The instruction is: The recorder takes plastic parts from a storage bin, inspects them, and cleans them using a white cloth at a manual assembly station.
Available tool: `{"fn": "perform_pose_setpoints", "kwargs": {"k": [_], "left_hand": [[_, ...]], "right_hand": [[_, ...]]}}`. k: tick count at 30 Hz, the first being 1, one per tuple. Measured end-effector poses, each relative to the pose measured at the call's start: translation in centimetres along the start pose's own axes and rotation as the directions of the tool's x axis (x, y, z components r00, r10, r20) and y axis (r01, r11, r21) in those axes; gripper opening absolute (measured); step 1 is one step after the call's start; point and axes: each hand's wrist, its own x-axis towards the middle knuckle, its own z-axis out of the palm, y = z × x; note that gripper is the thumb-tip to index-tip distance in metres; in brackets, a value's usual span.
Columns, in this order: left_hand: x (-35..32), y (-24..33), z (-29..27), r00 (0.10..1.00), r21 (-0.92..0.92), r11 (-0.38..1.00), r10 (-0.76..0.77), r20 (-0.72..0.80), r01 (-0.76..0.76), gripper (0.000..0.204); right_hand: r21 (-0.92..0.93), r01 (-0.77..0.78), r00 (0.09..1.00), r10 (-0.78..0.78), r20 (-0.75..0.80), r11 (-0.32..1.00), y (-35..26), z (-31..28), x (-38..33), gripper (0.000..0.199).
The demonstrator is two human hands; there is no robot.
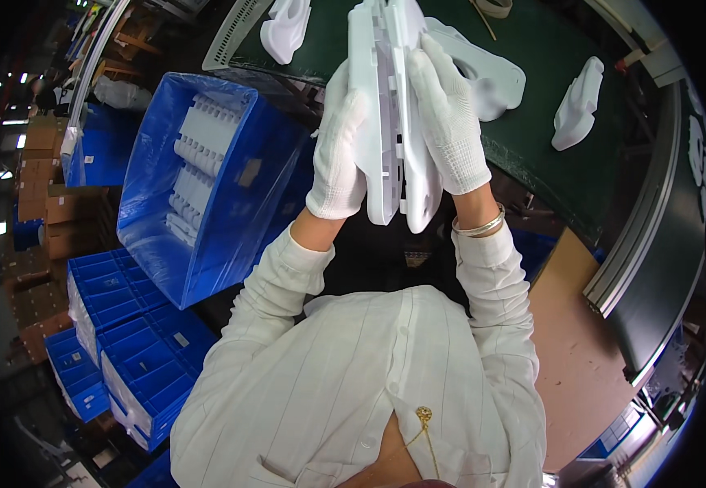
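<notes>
Between my two white-gloved hands stands a pair of long white plastic shell halves, on edge and close together with a narrow gap along their length. My left hand [340, 146] presses against the outer side of the left shell half [375, 154]. On the other side, my right hand [449, 114] lies with its fingers along the right shell half [422, 175]. Clips or tabs show in the gap; the far ends run out at the top edge. Just right of my right hand, a flat white plastic part with a large opening [503, 77] rests on the green worktable [532, 163].
More curved white parts lie on the table, one at the right [578, 104] and one at the far left [286, 32]. A blue bin [247, 179] with stacked white parts stands left, near stacked blue crates [137, 317]. A black conveyor belt [662, 268] runs along the right.
</notes>
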Motion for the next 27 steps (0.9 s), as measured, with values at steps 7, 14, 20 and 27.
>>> {"fn": "perform_pose_setpoints", "kwargs": {"k": [7, 14, 20, 27], "left_hand": [[0.0, -0.3, 0.3, 1.0, 0.008, 1.0, 0.01, 0.011, -0.011, 0.061], [-0.1, -0.5, 0.0, 1.0, 0.012, 1.0, 0.017, 0.014, -0.017, 0.058], [-0.5, -0.2, 0.9, 0.999, 0.004, 1.0, -0.014, -0.033, 0.014, 0.054], [-0.2, -0.1, 0.2, 0.999, -0.009, 0.999, -0.032, -0.03, 0.032, 0.051]], "right_hand": [[-0.044, 0.016, 1.0, -0.016, 0.012, 0.999, 1.8, 0.8, -0.1, 0.039], [-0.216, 0.008, 0.999, 0.002, 0.047, 0.976, -0.1, 0.9, -1.4, 0.048], [-0.407, 0.366, 0.93, -0.341, 0.136, 0.837, 5.6, 0.5, -0.5, 0.047], [-0.23, 0.248, 0.969, -0.238, 0.068, 0.941, 2.5, 1.2, -0.9, 0.028]]}}
